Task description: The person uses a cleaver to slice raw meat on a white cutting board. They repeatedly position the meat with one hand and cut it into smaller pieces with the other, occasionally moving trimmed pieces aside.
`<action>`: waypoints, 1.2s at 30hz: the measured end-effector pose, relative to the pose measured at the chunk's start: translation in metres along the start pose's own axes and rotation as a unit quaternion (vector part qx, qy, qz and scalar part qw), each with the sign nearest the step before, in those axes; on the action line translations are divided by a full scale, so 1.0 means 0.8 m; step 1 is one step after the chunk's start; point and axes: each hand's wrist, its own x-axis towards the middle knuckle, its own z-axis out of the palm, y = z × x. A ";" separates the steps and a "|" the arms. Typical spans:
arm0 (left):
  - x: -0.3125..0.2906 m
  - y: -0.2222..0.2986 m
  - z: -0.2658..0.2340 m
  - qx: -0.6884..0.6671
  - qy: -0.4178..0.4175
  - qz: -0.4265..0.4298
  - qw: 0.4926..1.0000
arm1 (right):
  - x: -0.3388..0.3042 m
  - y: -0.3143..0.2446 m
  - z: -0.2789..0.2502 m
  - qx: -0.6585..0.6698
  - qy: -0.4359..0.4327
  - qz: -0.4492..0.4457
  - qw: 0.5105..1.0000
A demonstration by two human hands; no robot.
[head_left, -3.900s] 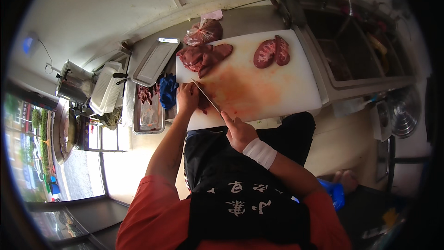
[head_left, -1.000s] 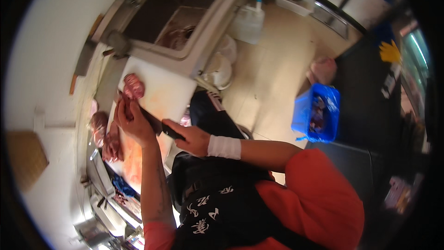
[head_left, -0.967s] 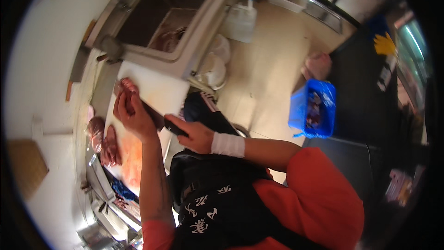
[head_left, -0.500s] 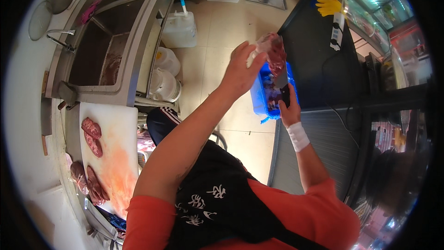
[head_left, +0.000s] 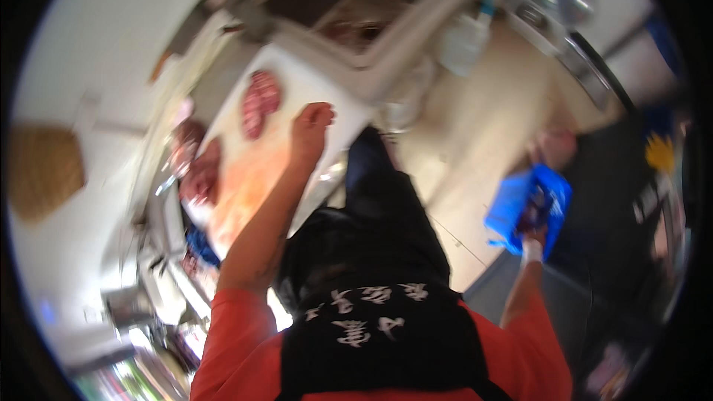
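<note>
My left hand [head_left: 312,120] is over the white cutting board [head_left: 249,171], its fingers curled in and nothing showing in them. On the board, beyond that hand to the left, lie pieces of red marbled meat [head_left: 260,104]. Darker pieces of meat [head_left: 202,178] rest along the board's left edge. My right hand [head_left: 533,238], blurred, is at the near side of a blue plastic-lined container [head_left: 509,209], closed round a knife whose outline is smeared. A pinkish piece of meat [head_left: 558,147] shows just beyond the container; whether it rests on the blade I cannot tell.
A steel sink [head_left: 364,59] adjoins the far end of the board. A translucent jug [head_left: 464,44] stands on the tiled floor [head_left: 453,148]. The black counter [head_left: 609,200] runs along the right, with a yellow glove [head_left: 659,152] at its far side.
My left hand has let go of the meat and swung left to over the board. My view has turned left, so the blue container appears farther right.
</note>
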 end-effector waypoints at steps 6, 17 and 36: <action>-0.036 -0.060 -0.124 0.271 0.186 0.052 0.943 | 0.018 -0.059 -0.010 0.057 0.102 0.144 0.983; 0.110 -0.095 -0.207 0.280 0.213 -0.289 0.890 | -0.043 -0.340 -0.061 0.336 -0.034 -0.042 0.940; -0.007 0.028 -0.256 -0.007 0.022 -0.172 0.985 | -0.305 -0.642 -0.052 0.283 -0.242 -0.343 0.862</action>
